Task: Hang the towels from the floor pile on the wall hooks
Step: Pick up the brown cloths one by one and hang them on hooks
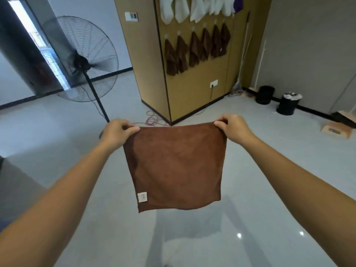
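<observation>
We stand on a glossy pale grey floor (269, 170) flecked with small bright glints. Ahead rises a tan panelled column (194, 97) with a white socket (213, 83) low on it, a dark cord (211, 92) plugged in. A black pedestal fan (82, 60) stands to the left, before a bright window strip (36, 35). Two black bins (264, 94) sit along the grey right-hand wall (308, 45).

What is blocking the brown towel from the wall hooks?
Nothing visible. The left hand and right hand hold the brown towel over bare floor, the wall hooks straight ahead; the fan stands off to the left.
</observation>
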Action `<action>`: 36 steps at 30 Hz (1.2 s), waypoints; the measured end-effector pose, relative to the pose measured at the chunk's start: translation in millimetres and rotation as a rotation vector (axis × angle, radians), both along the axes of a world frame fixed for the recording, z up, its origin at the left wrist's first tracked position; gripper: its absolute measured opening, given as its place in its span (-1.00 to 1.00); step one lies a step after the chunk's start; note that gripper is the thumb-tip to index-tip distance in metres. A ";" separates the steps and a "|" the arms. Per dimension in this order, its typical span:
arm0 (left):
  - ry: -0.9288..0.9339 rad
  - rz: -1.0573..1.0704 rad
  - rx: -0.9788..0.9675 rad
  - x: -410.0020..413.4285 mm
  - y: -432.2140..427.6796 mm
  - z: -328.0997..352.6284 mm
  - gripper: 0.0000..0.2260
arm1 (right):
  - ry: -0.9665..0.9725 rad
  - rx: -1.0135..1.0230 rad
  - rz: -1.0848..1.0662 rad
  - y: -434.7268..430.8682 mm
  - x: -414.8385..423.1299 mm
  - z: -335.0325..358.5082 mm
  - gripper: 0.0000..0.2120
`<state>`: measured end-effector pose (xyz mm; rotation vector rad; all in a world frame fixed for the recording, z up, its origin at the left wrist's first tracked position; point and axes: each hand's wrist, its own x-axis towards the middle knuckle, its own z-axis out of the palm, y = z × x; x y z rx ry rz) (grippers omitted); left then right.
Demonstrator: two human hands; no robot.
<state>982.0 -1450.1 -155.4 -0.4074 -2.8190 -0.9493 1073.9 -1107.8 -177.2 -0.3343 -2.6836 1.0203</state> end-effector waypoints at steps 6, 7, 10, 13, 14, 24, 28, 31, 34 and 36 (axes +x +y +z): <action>-0.081 -0.223 -0.042 -75.9 136.9 -16.7 -0.81 | -0.114 0.064 -0.109 91.1 -41.8 -14.4 -0.75; -0.081 -0.253 -0.048 -91.3 161.5 -19.7 -0.80 | -0.126 0.084 -0.118 104.8 -52.6 -14.4 -0.75; -0.127 -0.356 -0.037 -136.7 235.9 -25.8 -0.76 | -0.167 0.136 -0.132 140.4 -84.7 -6.2 -0.71; -0.181 -0.467 -0.034 -175.9 312.3 -20.7 -0.77 | -0.208 0.177 -0.168 177.7 -114.7 8.1 -0.70; -0.184 -0.499 -0.032 -188.1 336.1 -18.9 -0.77 | -0.211 0.200 -0.179 191.3 -124.4 12.7 -0.71; -0.105 -0.655 -0.003 -296.8 529.9 -24.1 -0.78 | -0.086 0.320 -0.369 358.2 -208.2 2.6 -0.77; -0.233 -0.633 0.062 -342.4 612.5 -35.2 -0.77 | -0.006 0.286 -0.401 436.4 -249.4 -11.6 -0.82; -0.221 -0.600 0.073 -379.4 678.1 -36.0 -0.80 | -0.025 0.196 -0.409 501.1 -290.0 -14.7 -0.88; -0.219 -0.568 0.092 -419.4 736.8 -32.6 -0.81 | -0.095 0.164 -0.351 567.9 -327.4 -12.5 -0.94; -0.194 -0.566 0.061 -444.8 771.8 -29.4 -0.84 | -0.115 0.175 -0.293 610.1 -350.5 -10.5 -0.95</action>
